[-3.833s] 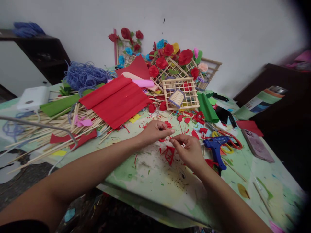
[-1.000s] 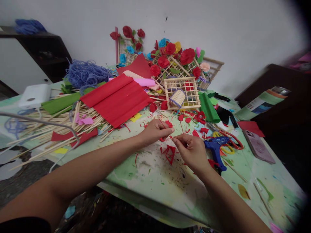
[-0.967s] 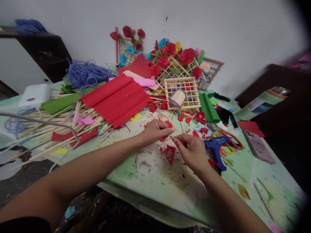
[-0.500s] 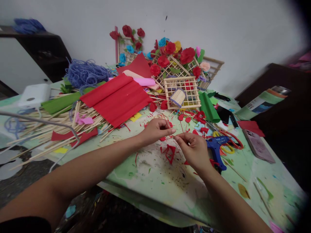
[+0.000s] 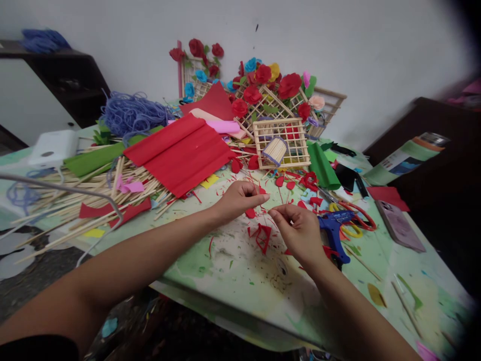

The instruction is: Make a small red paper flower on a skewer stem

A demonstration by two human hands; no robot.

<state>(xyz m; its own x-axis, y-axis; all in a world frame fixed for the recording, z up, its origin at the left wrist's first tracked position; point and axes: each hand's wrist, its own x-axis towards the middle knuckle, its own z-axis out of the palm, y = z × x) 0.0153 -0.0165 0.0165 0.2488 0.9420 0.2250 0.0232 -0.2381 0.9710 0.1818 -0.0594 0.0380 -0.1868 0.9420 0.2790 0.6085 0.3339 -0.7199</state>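
Above the middle of the table my left hand (image 5: pixel 244 199) is closed, thumb pressed toward the index finger, on something too small to make out. Just to its right, my right hand (image 5: pixel 296 225) is pinched, and what it grips is also too thin to name. The fingertips of the two hands are a small distance apart. Small red petal-shaped pieces (image 5: pixel 279 181) and thin red strips lie around and behind the hands. A red paper scrap (image 5: pixel 263 237) rests on the table below the fingertips.
Beside my right hand lie a blue glue gun (image 5: pixel 334 233) and orange-handled scissors (image 5: pixel 363 215). Red paper (image 5: pixel 180 153) covers bamboo sticks (image 5: pixel 101 193) at the left. A stick lattice (image 5: pixel 283 143) and paper flowers (image 5: pixel 263 74) stand behind. A phone (image 5: pixel 399 225) lies at the right.
My left hand has shifted slightly left and up, widening the gap between the fingertips a little. My right hand has hardly moved.
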